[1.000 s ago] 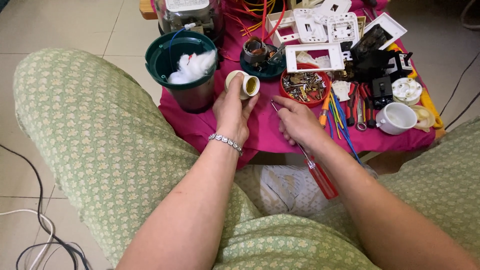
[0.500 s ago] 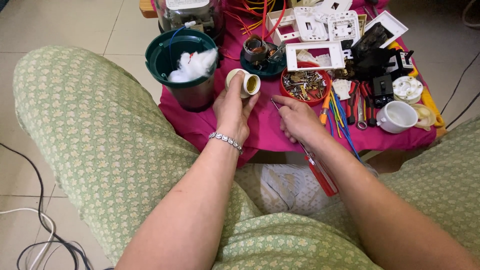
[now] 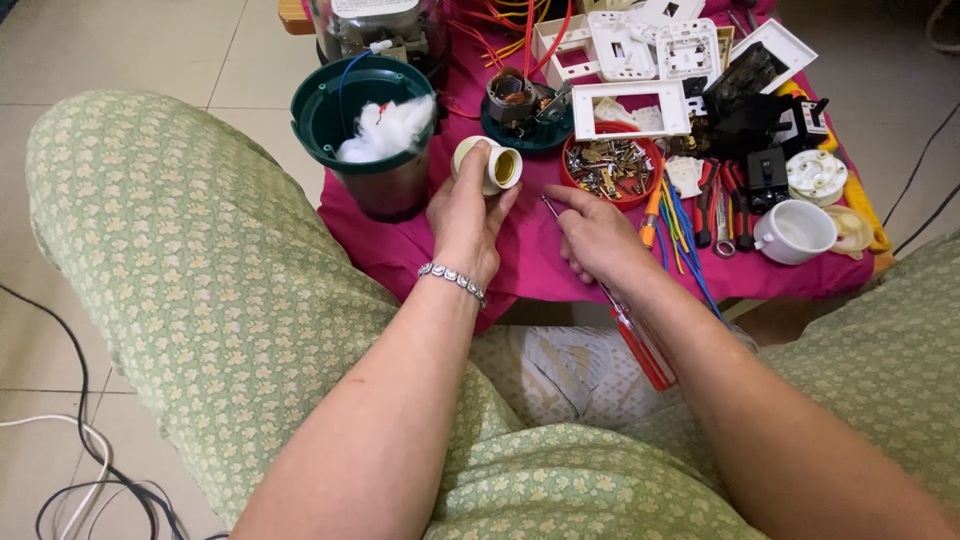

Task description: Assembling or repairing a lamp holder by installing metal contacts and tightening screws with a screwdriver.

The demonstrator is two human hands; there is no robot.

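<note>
Head view, left hand (image 3: 465, 215) fingers curled round lamp holder (image 3: 488, 165), right hand (image 3: 597, 235) seemingly pinching screwdriver (image 3: 625, 325)

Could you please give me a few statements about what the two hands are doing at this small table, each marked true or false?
1. The left hand holds a cream lamp holder. True.
2. The right hand holds a pair of pliers. False: it holds a red-handled screwdriver, with its handle trailing back along the forearm.
3. The green pot contains white fluff. True.
4. The round red dish is empty. False: it is filled with small metal screws and parts.
5. The white cup sits to the right of the right hand. True.
</note>
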